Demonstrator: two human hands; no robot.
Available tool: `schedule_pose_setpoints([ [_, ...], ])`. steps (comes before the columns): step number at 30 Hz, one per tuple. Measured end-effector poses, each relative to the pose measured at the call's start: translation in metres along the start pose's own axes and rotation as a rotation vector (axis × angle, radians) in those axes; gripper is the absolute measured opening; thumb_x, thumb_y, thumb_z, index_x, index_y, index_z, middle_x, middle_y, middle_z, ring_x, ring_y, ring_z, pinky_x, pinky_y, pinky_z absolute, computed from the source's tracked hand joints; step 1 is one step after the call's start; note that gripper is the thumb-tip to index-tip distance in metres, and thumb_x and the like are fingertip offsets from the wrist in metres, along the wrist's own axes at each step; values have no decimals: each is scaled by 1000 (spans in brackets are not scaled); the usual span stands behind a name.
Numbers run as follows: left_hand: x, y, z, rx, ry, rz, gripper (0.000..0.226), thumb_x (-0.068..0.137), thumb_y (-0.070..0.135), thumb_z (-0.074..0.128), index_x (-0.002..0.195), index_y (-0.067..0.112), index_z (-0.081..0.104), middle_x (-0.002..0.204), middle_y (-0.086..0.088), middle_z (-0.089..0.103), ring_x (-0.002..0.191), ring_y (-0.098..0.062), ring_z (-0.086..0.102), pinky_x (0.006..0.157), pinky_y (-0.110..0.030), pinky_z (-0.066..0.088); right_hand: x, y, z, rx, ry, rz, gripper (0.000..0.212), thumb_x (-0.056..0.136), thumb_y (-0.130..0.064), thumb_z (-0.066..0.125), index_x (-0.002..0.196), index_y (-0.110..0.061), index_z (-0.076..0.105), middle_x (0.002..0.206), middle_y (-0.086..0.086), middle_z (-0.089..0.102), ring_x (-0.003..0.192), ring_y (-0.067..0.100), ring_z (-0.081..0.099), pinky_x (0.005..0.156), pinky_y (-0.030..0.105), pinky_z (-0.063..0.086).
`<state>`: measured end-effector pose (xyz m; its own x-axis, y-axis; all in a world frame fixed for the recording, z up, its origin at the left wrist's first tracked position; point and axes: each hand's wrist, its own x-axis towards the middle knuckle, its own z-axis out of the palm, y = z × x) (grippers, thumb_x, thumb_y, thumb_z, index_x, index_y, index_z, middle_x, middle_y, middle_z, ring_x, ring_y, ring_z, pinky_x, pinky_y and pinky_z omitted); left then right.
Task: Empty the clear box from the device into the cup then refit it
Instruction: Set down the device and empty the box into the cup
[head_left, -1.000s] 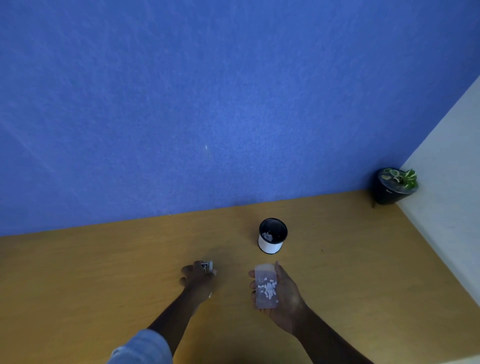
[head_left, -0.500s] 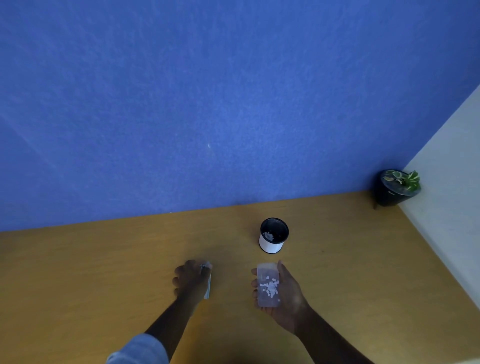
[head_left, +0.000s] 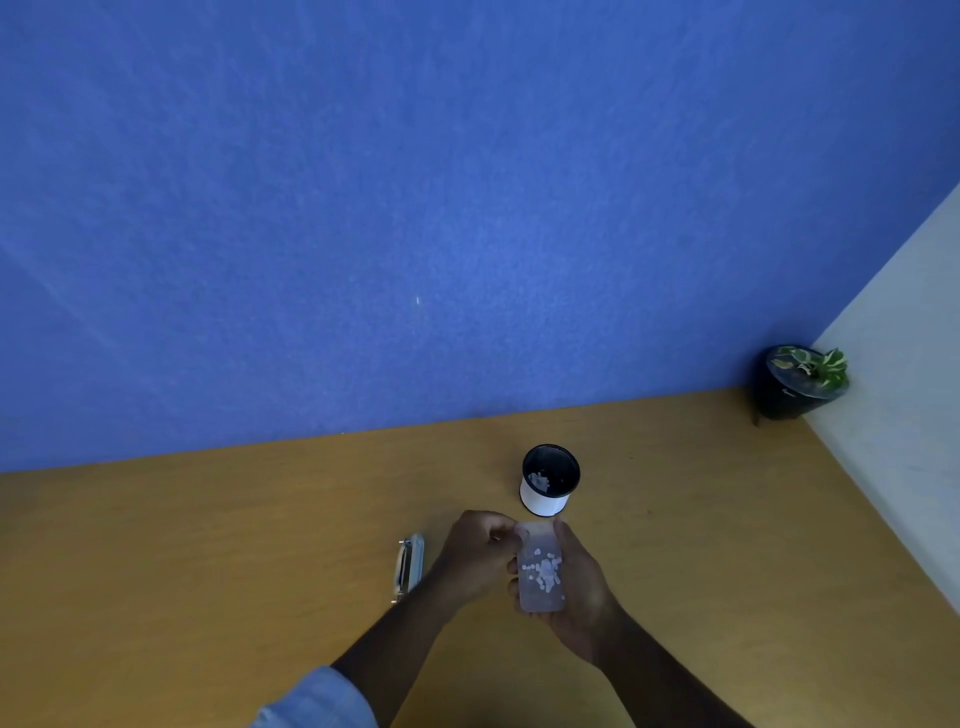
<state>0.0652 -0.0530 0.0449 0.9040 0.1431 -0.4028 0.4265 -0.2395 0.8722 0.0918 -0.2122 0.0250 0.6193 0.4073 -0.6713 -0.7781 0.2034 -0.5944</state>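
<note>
The clear box (head_left: 541, 577) lies flat in my right hand (head_left: 582, 603), with several small white bits inside it. My left hand (head_left: 480, 553) reaches across and its fingertips pinch the box's far left corner. The cup (head_left: 549, 480), white outside and black inside, stands upright on the wooden desk (head_left: 208, 571) just beyond the box, with a few white bits at its bottom. The silver device (head_left: 409, 568) lies on the desk to the left of my left hand, free of both hands.
A small potted plant (head_left: 800, 382) in a black pot sits in the far right corner, where the blue wall (head_left: 415, 208) meets a white wall (head_left: 904, 364). A light blue sleeve (head_left: 317, 701) covers my left forearm.
My left hand set the device down on the desk and moved right to the box's far corner. My right hand kept the box almost still.
</note>
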Motion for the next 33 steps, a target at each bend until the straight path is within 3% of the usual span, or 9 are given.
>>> schedule_pose_setpoints([
  [3,11,7,1,13,35,-13,28,98,28,68,88,6,82,84,-16,80,70,-10,64,68,-27,48,0,-8,1,-55,11,-51,64,101,-56,50,110,1,76,80,20,74,60,33,69,61,39,56],
  [7,33,20,-6,-18,77,-46,35,97,26,72,83,-7,76,73,-11,62,70,-17,56,71,-31,44,4,-23,5,-169,74,-112,61,109,-52,41,110,-2,76,85,21,77,66,37,74,72,50,62],
  [12,66,43,-17,-51,145,-24,27,95,22,75,84,-3,80,71,-6,68,69,-18,61,70,-33,48,15,-50,7,-413,247,-222,47,111,-44,41,110,-13,76,101,14,81,87,33,77,68,42,62],
  [15,90,56,-21,-39,169,-22,22,93,21,75,87,1,81,74,-3,69,69,-16,60,69,-32,47,24,-61,2,-518,315,-372,48,106,-40,49,96,3,69,80,10,66,74,25,60,66,38,47],
  [18,109,65,-24,21,152,9,22,94,22,74,88,1,80,75,-7,72,69,-15,61,71,-31,49,31,-73,-3,-626,342,-514,31,101,-21,53,77,-10,69,69,-2,61,69,19,54,67,32,39],
  [23,129,70,-19,64,141,51,13,92,16,74,88,5,81,78,-5,81,69,-15,75,69,-28,58,48,-92,-12,-969,371,-618,31,100,-18,48,99,-5,76,94,17,72,87,29,66,74,38,51],
  [25,133,70,-15,96,144,82,10,90,15,76,89,8,82,72,3,76,68,-12,71,68,-26,53,53,-95,-14,-1011,403,-622,30,102,-19,49,108,-7,76,99,13,70,90,27,64,73,35,47],
  [28,136,66,-13,131,157,124,12,90,15,76,92,5,84,83,-6,82,76,-14,71,73,-29,55,57,-96,-16,-1013,397,-617,27,102,-12,52,116,-11,75,95,6,73,88,23,66,68,29,45],
  [33,138,58,-10,192,174,162,13,91,15,74,90,7,84,88,-7,84,78,-12,72,68,-21,51,58,-92,-20,-961,352,-564,35,98,-10,53,123,-20,74,75,-17,68,69,-9,65,54,8,44],
])
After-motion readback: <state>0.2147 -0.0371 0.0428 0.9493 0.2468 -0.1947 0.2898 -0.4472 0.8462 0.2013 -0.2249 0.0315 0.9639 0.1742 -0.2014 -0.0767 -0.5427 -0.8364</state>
